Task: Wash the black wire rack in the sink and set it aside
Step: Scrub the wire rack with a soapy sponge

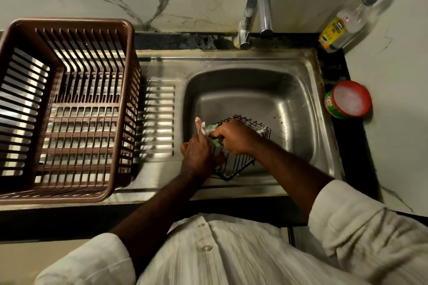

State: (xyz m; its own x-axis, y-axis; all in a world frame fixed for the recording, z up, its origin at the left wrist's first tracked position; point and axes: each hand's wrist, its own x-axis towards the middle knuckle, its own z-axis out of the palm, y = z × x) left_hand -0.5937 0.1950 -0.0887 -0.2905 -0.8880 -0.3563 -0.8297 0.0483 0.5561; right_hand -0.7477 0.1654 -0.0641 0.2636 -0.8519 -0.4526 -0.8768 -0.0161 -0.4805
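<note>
presently, item one: black wire rack [236,169], stood tilted in the near-left part of the sink [254,62] basin, foam showing on its far wires. item two: left hand [196,152], which held the rack at its left edge, one soapy finger stretched out and the others seemingly curled on the wire. item three: right hand [234,136], fingers clenched around a green scrub pad [213,127] pressed onto the rack's top. item four: faucet [259,7], no water seen running. item five: brown slatted basket [129,99] on the drainboard to the left, holding nothing. status, as judged: scrubbing was under way; rinsing and setting the rack aside were not yet done.
</note>
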